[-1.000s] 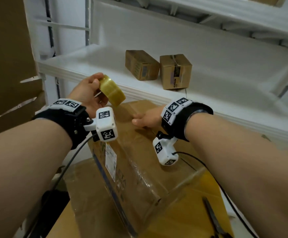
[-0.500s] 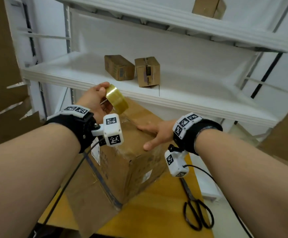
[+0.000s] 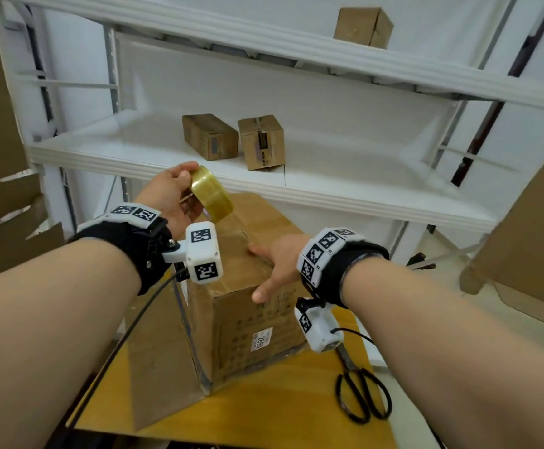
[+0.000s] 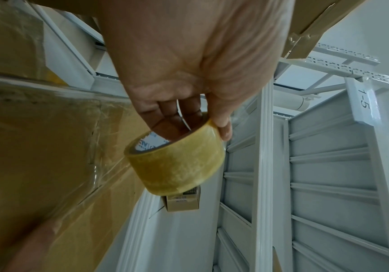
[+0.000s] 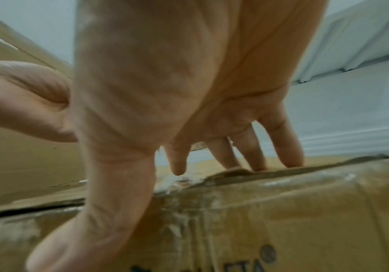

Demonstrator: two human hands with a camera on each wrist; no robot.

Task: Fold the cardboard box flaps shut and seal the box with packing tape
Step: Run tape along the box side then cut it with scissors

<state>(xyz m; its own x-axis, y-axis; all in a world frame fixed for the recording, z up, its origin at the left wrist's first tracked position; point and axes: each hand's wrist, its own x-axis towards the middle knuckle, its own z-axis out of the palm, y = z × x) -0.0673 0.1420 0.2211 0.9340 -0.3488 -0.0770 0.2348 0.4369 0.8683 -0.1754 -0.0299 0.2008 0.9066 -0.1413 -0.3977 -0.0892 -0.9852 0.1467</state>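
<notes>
A brown cardboard box (image 3: 248,322) stands on a yellow-topped table (image 3: 264,413), its top flaps folded down and shiny with clear tape. My left hand (image 3: 170,196) holds a roll of clear yellowish packing tape (image 3: 211,193) above the box's far left corner; in the left wrist view the fingers (image 4: 172,117) reach through the roll's (image 4: 177,162) core with the thumb on its outside. My right hand (image 3: 277,264) lies flat on the box top near its front edge, thumb over the side; in the right wrist view the straight fingers (image 5: 254,147) press on the flap (image 5: 282,184).
Black-handled scissors (image 3: 361,393) lie on the table right of the box. A flat cardboard sheet (image 3: 154,361) leans at the box's left. White shelving (image 3: 329,186) behind carries two small boxes (image 3: 231,140), and another small carton (image 3: 363,27) sits higher. Large cardboard pieces (image 3: 529,241) stand at both sides.
The box has gone from tilted to standing upright on the table. My right hand slid from the top's far part toward its front edge. The left hand kept the roll raised.
</notes>
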